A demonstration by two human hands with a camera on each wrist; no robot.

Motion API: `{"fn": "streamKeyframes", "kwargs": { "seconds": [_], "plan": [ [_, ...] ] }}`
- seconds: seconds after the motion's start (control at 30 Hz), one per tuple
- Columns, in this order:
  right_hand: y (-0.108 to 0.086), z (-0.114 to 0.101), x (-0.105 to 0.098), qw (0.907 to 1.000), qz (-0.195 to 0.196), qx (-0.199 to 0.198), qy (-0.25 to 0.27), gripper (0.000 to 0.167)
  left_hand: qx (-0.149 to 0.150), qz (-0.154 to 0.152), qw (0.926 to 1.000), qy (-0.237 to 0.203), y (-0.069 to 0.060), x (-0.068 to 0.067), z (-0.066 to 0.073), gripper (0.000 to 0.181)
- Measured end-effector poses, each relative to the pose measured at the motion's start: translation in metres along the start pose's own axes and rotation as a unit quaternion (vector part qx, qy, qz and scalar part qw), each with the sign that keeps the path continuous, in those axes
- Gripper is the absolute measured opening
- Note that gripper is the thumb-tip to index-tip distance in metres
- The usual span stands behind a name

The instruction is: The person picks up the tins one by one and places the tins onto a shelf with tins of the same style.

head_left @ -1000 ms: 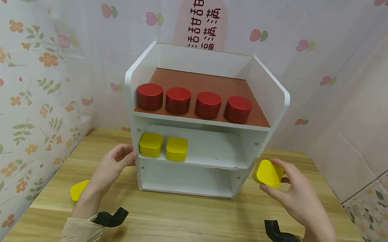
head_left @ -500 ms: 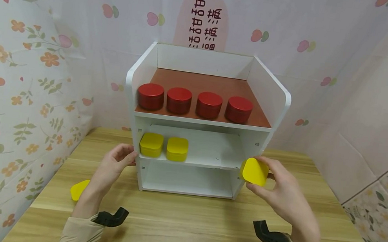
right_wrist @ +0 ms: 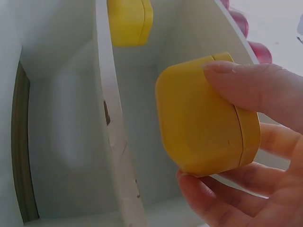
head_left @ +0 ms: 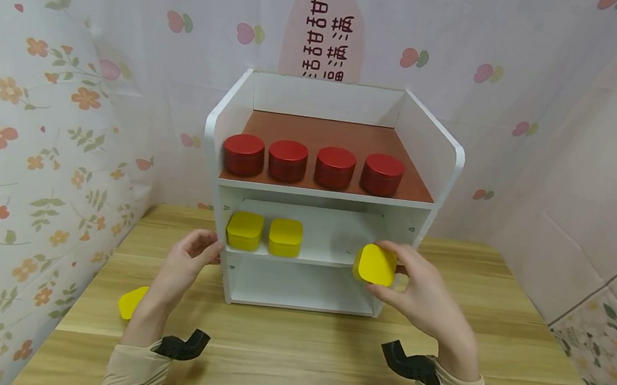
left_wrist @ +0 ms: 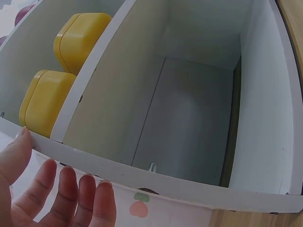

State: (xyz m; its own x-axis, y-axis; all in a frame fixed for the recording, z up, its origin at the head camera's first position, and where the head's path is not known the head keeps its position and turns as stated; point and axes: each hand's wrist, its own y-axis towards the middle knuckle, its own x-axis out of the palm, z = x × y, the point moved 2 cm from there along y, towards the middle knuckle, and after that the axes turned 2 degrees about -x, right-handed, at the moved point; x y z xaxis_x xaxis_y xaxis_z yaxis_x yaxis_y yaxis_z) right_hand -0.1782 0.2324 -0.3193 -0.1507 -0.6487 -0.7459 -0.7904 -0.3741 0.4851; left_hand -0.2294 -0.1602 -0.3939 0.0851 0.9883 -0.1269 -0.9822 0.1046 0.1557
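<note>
My right hand (head_left: 419,289) pinches a rounded-square yellow tin box (head_left: 376,265) between thumb and fingers. The box is tilted, in front of the right part of the white shelf unit's (head_left: 314,192) middle shelf. In the right wrist view, the held box (right_wrist: 201,118) shows its lid seam, with the thumb on one side and fingers underneath. Two like yellow boxes, the left one (head_left: 245,231) and its neighbour (head_left: 285,238), stand on the middle shelf at the left. My left hand (head_left: 183,267) rests at the unit's left side panel, thumb tip at the front edge, fingers loosely extended, holding nothing.
Several round red tins (head_left: 335,168) stand in a row on the brown top shelf. Another yellow box (head_left: 132,302) lies on the wooden table (head_left: 291,360), partly hidden behind the left forearm. Patterned cloth (head_left: 185,79) hangs behind and at the left.
My right hand has carried the yellow tin box leftward, from beside the unit's right side to in front of the middle shelf. The left hand stays at the side panel.
</note>
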Motion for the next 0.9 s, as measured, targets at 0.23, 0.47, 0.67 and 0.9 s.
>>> {"fn": "streamKeyframes", "kwargs": {
  "seconds": [0.23,0.47,0.67,0.9],
  "plan": [
    [0.012,-0.005,0.002,0.9999,-0.011,0.000,0.005,0.065,0.002,0.001,1.0000,-0.003,0.001,0.000,-0.001,0.038],
    [0.018,-0.012,0.005,0.9997,-0.023,-0.002,0.000,0.066,0.002,-0.001,1.0000,-0.003,0.001,0.000,-0.002,0.039],
    [0.027,-0.012,0.009,0.9990,-0.041,-0.002,0.019,0.065,0.004,-0.001,1.0000,-0.005,0.000,-0.001,-0.001,0.037],
    [0.037,-0.008,0.016,0.9978,-0.058,0.017,0.026,0.063,0.001,-0.003,1.0000,-0.002,0.000,-0.001,-0.001,0.038]
  ]
}}
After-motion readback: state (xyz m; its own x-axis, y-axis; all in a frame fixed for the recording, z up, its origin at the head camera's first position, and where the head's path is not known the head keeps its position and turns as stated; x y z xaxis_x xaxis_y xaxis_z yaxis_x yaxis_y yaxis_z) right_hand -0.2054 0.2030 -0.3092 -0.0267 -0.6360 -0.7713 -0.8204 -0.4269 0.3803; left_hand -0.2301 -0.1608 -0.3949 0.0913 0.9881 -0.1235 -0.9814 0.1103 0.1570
